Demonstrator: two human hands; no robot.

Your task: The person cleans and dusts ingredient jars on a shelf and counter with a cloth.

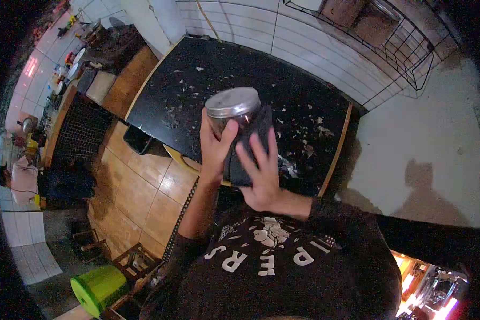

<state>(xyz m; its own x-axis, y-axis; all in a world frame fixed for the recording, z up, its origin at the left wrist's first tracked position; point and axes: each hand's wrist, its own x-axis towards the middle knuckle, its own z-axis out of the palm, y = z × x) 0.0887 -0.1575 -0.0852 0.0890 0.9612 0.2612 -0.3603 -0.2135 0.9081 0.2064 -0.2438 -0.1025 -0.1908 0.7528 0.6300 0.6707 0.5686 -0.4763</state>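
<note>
A dark jar with a silvery metal lid is held above a black table, tilted a little. My left hand is wrapped round the jar's side, its thumb across the front just below the lid. On the right, my right hand has its fingers spread, slightly blurred, against or just in front of a dark surface beside the jar; whether it touches the jar cannot be made out. The jar's contents are too dark to tell.
Pale flakes and scraps lie scattered over the tabletop. A black wire rack hangs on the tiled wall at upper right. A lime-green bin stands at lower left, and a cluttered counter runs along the left.
</note>
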